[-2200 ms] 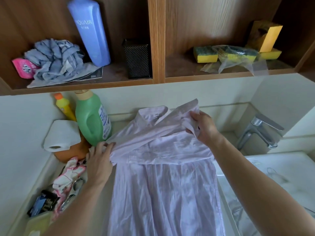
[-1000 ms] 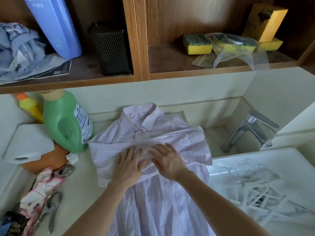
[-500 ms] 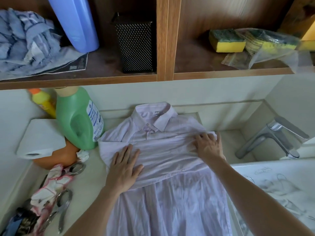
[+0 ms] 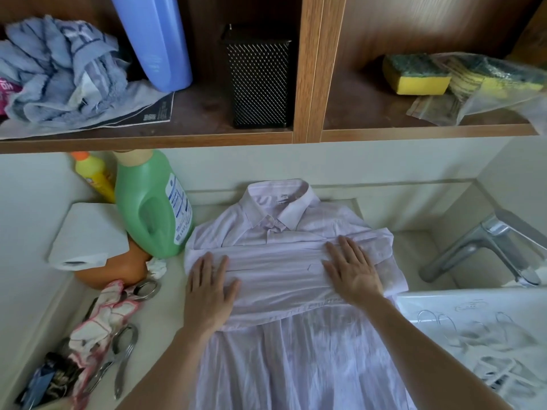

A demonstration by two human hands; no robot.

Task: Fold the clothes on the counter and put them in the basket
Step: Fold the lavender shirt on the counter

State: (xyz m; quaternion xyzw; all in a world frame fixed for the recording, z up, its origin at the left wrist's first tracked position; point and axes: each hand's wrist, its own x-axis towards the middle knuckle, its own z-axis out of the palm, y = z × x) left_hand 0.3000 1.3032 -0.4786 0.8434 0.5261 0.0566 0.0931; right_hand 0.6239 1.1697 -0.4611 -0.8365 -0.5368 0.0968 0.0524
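Views: one, a wide-angle camera worn on the person's head.
Position: above the near edge of the counter (image 4: pixel 165 306), roughly over the shirt (image 4: pixel 284 350).
Facing: forward and steeply down, toward the counter's back edge and the wall.
Nearness: arm's reach; the left hand (image 4: pixel 211 288) and right hand (image 4: pixel 353 269) sit mid-frame.
Upper limit: the wooden shelf (image 4: pixel 148 140) fills the top third.
Right limit: the faucet (image 4: pixel 485 250).
Lens: straight edges bow near the borders.

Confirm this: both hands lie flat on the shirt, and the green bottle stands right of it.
Wrong side: the head view shows the green bottle left of the shirt. The left hand and right hand do lie flat on it.
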